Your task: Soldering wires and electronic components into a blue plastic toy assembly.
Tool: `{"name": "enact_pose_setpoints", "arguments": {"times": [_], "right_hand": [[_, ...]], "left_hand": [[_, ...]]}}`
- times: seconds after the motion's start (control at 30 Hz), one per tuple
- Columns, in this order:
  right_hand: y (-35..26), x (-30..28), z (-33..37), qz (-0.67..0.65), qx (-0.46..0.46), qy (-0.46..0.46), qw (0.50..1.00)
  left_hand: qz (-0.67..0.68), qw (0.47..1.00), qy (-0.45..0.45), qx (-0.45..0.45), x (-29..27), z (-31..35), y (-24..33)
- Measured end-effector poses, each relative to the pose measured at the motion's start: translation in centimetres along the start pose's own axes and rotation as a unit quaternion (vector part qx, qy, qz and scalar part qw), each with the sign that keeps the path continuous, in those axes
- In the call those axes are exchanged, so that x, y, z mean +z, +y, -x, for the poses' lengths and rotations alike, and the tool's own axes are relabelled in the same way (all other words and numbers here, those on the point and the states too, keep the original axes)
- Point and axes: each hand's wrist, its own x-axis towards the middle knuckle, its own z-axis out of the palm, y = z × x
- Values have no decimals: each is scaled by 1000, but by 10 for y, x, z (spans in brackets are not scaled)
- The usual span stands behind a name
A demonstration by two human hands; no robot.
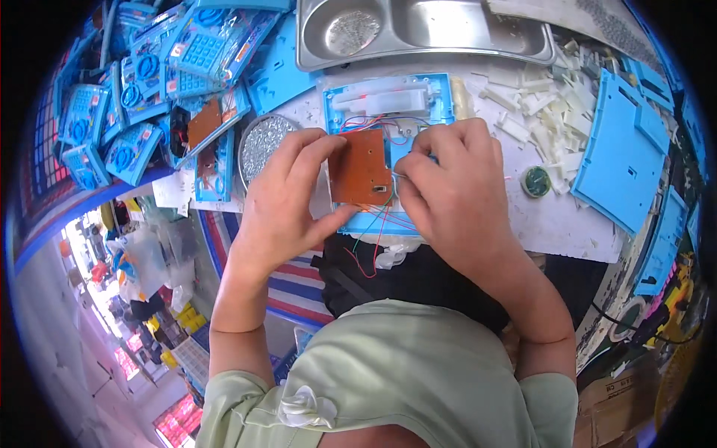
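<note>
A brown circuit board (360, 168) with a small slide switch lies over a light-blue plastic housing (442, 97) in front of me. My left hand (295, 183) grips the board's left side, fingers on the upper edge and thumb at the lower corner. Close to the board's right edge, my right hand (455, 179) has its fingertips pinched together; what they hold is too small to make out. Thin wires (373, 261) in red and green hang below the board, and more cross the housing above it. A whitish translucent part (388, 101) sits in the housing's far end.
Blue toy-like units (202, 56) are piled at the far left, beside a round dish of small metal screws (265, 142). A steel tray (426, 56) stands at the back. White plastic pieces (549, 119), a small round tin (535, 181) and blue panels (624, 153) lie to the right.
</note>
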Motion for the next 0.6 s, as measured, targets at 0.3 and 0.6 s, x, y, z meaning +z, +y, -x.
{"name": "enact_pose_setpoints", "arguments": {"times": [0.3, 0.6], "right_hand": [[4, 1, 3, -39, -11, 27, 999], [10, 2, 7, -34, -20, 32, 999]], "left_hand": [[61, 996, 62, 18, 13, 18, 1], [102, 989, 96, 52, 16, 25, 4]]}}
